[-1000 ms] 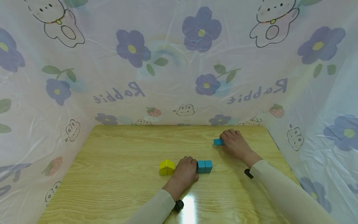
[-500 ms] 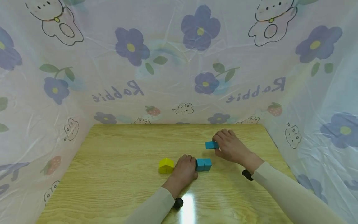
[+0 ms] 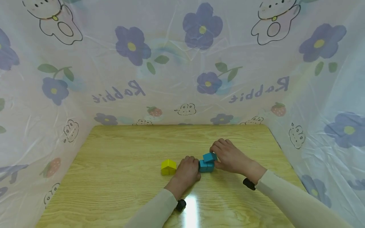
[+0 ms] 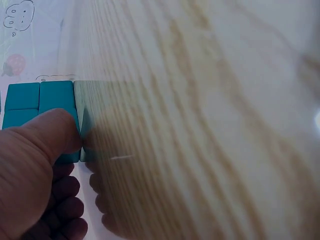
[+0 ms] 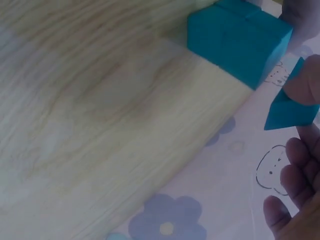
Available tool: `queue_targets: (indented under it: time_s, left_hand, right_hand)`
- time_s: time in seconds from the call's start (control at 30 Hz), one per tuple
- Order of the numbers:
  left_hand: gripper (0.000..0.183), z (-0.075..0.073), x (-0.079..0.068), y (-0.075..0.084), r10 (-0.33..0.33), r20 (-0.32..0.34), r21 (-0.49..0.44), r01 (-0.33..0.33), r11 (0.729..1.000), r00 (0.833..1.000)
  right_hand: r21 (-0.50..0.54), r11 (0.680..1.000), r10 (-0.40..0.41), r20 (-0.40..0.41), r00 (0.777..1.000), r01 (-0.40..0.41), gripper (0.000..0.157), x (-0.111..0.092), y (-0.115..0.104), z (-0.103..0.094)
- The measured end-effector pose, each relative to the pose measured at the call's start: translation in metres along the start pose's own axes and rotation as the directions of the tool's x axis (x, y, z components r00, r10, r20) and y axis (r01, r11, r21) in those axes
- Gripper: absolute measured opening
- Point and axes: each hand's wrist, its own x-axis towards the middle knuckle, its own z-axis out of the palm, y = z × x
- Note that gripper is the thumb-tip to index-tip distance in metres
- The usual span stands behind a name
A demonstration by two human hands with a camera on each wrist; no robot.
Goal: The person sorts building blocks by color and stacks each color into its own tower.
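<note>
Blue blocks (image 3: 206,168) stand pushed together in a small stack on the wooden table. My left hand (image 3: 186,172) is at the stack's left side, and its thumb (image 4: 57,127) lies over one face of the blue blocks (image 4: 24,96), with curled fingers beyond. Between thumb and fingers, my right hand (image 3: 232,155) pinches a blue triangular block (image 5: 287,114). In the head view this triangular block overlaps the stack's top, tilted; the right wrist view shows a gap between it and the stack (image 5: 235,42).
Left of my left hand stands a small house shape of yellow blocks (image 3: 168,167), pointed on top. The wooden table (image 3: 122,152) ends at a curtain (image 3: 171,69) printed with flowers and rabbits, which rises behind and on both sides.
The right hand has brought the blue triangular block left and toward me, from the table's back right to over the blue stack. The left hand has stayed beside the stack.
</note>
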Motion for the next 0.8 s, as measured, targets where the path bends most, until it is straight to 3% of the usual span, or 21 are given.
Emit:
queue_targets:
  time_s: [0.6,0.8]
  left_hand:
    - [0.036,0.002,0.001,0.0,0.002,-0.004,-0.016,-0.002,1.0,1.0]
    - [0.034,0.002,0.001,-0.001,0.006,-0.009,-0.006,-0.006,1.0,1.0]
  right_hand:
    - [0.031,0.999,0.013,0.063,0.998,-0.015,0.034,0.002,-0.012,0.011]
    - [0.0,1.0,-0.002,0.032,0.999,0.002,0.037,0.003,-0.011,0.014]
